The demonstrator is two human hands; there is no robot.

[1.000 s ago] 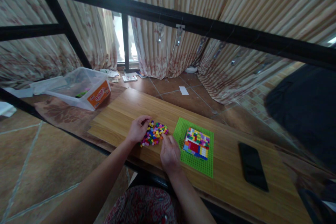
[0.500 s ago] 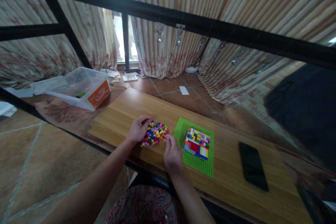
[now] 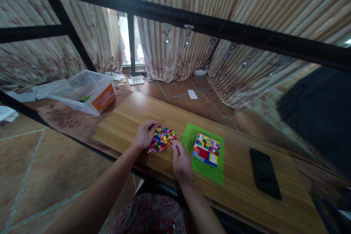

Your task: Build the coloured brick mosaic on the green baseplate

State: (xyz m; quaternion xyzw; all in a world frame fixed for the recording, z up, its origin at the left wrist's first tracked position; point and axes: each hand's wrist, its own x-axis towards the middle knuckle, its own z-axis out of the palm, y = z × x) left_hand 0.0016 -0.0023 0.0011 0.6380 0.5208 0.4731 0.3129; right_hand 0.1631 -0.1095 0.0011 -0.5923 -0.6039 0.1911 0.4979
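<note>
A pile of small multicoloured building bricks (image 3: pixel 162 139) lies on the wooden tabletop. My left hand (image 3: pixel 144 134) rests at the pile's left edge, fingers curved, with a gap between thumb and forefinger. On the right side of the pile, my right hand (image 3: pixel 181 160) has thumb and fingertips pinched together; whatever is between them is too small to make out. Just right of that hand lies a green studded baseplate (image 3: pixel 207 172). It carries a low, flat brick build (image 3: pixel 206 149) in many colours, with a red patch and white and blue parts.
A black phone (image 3: pixel 265 173) lies to the right on the wooden table (image 3: pixel 236 186). Beyond the table's left end stands a clear plastic box (image 3: pixel 79 93) with an orange label. A dark metal rail (image 3: pixel 175 16) crosses in front of the curtains.
My right hand has shifted very slightly to the right, still pinched beside the pile. My left hand and the brick build have not visibly moved.
</note>
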